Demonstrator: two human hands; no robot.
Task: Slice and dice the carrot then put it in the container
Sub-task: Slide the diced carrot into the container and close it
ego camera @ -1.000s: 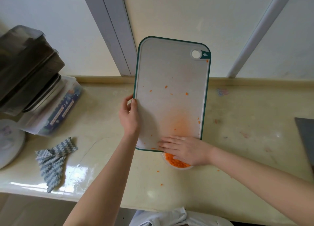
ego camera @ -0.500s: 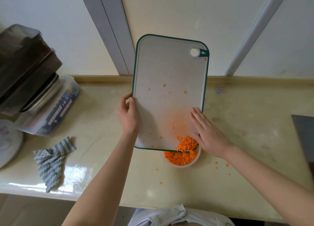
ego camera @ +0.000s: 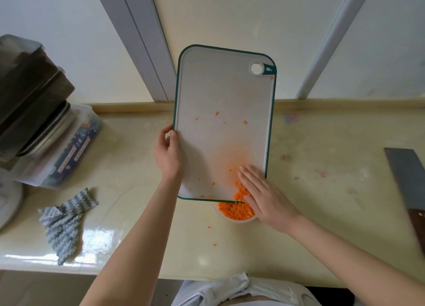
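Over the container [ego camera: 238,220], the board [ego camera: 220,94] was gripped tilted by left hand [ego camera: 167,158] (for sliding), carrot [ego camera: 234,210] pushed by flat-fingered right hand [ego camera: 266,197].

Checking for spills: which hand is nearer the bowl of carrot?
Right. The right hand lies flat beside the bowl, touching the diced carrot; the left hand holds the cutting board by its left edge, farther up.

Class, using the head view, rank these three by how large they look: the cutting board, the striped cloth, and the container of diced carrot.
1. cutting board, though held up nearer the camera
2. striped cloth
3. container, partly hidden by the board and the right hand
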